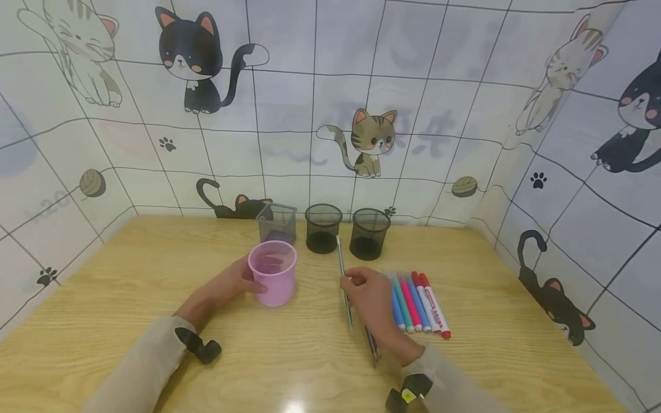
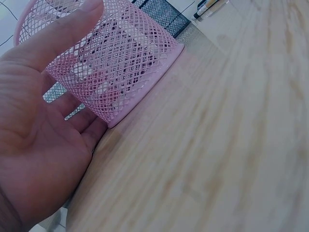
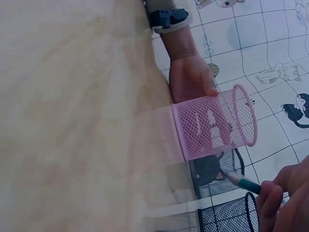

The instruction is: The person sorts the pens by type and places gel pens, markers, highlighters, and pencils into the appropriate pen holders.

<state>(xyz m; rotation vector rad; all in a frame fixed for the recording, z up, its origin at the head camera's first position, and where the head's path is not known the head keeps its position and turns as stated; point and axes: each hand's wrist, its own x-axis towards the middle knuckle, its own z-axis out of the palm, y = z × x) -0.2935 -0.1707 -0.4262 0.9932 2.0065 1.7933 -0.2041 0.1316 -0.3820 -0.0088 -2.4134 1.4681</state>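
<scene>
With our left grip (image 1: 238, 282) we are holding the unfilled pink mesh cup (image 1: 277, 285), with our right grip (image 1: 370, 297) pinching one pencil (image 1: 341, 257); more pencils (image 1: 372, 347) and markers (image 1: 418, 304) are lying loose.

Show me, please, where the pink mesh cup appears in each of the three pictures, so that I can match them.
Head view: the pink mesh cup is left of centre, below mid-height.
Left wrist view: upper left, partly behind the thumb.
Right wrist view: right of centre, appearing sideways.
Shared landmark: the left hand, which holds it in all three.
</scene>
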